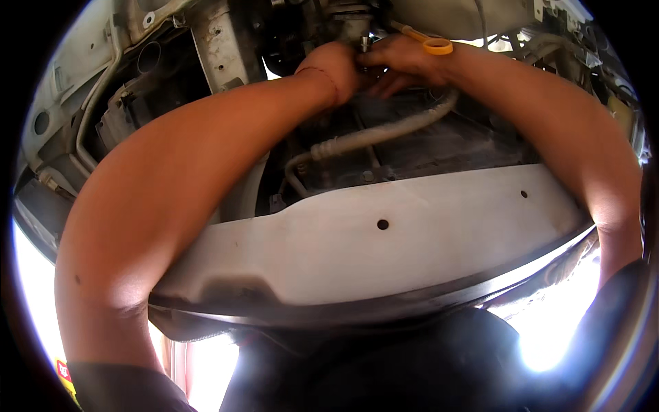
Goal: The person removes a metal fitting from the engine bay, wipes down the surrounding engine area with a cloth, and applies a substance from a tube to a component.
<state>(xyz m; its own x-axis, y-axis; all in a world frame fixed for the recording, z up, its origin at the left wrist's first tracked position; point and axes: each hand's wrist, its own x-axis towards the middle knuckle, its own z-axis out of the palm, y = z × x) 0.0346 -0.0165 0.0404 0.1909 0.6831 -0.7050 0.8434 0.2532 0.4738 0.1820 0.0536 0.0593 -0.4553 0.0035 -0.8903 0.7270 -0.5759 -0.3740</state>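
Both my arms reach up into the underside or front of a vehicle, and my hands meet at the top centre. My left hand (334,65) is bent at the wrist with its back toward me; its fingers are hidden. Beside it, my right hand (405,60) has its thumb and fingers curled in toward the left hand, and whatever they grip is hidden. A small shiny metal fitting (364,43) stands upright just above the gap between the hands. Close over my right wrist is an orange ring-shaped handle (438,46) on a thin orange stem.
Below the hands a ribbed, dusty hose (384,134) curves across dark parts. A wide pale metal panel (425,226) with round holes spans the space between my forearms. A vertical frame piece (218,48) and a bent metal pipe (96,103) are on the left.
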